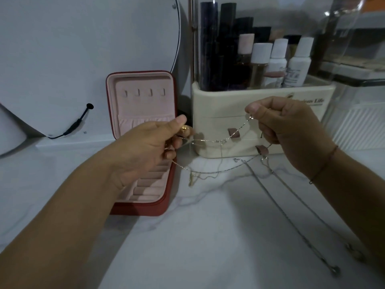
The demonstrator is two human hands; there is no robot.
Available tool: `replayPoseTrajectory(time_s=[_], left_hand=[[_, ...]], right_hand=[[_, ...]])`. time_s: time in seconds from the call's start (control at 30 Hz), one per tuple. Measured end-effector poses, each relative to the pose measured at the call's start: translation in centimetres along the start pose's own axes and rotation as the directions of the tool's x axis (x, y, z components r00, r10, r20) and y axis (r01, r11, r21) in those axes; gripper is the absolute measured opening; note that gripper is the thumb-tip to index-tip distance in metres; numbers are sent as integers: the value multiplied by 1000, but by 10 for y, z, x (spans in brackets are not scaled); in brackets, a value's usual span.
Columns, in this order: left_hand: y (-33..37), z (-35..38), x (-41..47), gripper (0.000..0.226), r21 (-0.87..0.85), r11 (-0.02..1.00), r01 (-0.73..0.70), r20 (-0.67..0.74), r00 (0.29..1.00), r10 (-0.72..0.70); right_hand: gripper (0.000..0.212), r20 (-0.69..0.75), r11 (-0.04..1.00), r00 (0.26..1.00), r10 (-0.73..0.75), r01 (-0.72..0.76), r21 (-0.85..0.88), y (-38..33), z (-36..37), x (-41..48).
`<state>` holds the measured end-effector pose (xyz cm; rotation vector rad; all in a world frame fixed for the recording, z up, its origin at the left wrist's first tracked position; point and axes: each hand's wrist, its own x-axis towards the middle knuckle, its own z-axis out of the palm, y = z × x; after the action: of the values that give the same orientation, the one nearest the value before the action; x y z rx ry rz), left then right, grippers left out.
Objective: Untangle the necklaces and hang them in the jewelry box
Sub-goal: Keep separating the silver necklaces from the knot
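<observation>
Necklaces (227,139): silver chain sags between both hands above the desk (208,236), other strands trailing below; a hard tug here could cinch the tangle or snap a link.
Left hand (154,142): thumb and fingers pinch one end.
Right hand (287,126): curled fingertips pinch the other end.
Jewelry box (143,105): open near the desk's back edge, hooks (143,92) bare.

white marble counter (208,236), pale wall (83,38), dim light
</observation>
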<state>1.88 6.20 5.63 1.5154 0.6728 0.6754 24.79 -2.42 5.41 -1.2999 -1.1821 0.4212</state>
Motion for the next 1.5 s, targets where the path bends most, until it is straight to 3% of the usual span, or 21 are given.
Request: replayPoseTrajectory(time_s=[0.17, 0.3, 0.37, 0.53, 0.77, 1.13, 1.33, 1.5], left_hand=[[4, -8, 2, 25, -233, 972, -22, 202, 977, 71], [7, -15, 0, 29, -270, 962, -48, 247, 962, 117], [10, -13, -4, 32, -192, 979, -70, 271, 955, 121], [14, -1, -16, 29, 303, 942, -146, 329, 943, 41], [11, 12, -17, 16, 578, 801, -158, 352, 933, -70], [12, -1, -16, 36, 296, 948, -118, 368, 930, 0], [7, -8, -10, 34, 80, 995, -53, 340, 940, 23], [3, -15, -4, 34, 9, 999, -49, 340, 939, 43]], right_hand=[[17, -13, 1000, 1000, 28, -27, 13, 0, 0, 1], [21, -9, 1000, 1000, 27, -27, 9, 2, 0, 1], [24, -13, 999, 1000, 27, -27, 18, 2, 0, 2], [27, -14, 999, 999, 38, -38, 21, 2, -1, 2], [18, -5, 998, 999, 52, -52, 40, 3, 0, 3], [27, -17, 996, 999, 48, -46, 77, 6, -3, 5], [28, 38, 961, 999, 25, -35, 276, -3, -10, 6], [19, 107, 923, 994, 37, -74, 376, -10, -11, 4]])
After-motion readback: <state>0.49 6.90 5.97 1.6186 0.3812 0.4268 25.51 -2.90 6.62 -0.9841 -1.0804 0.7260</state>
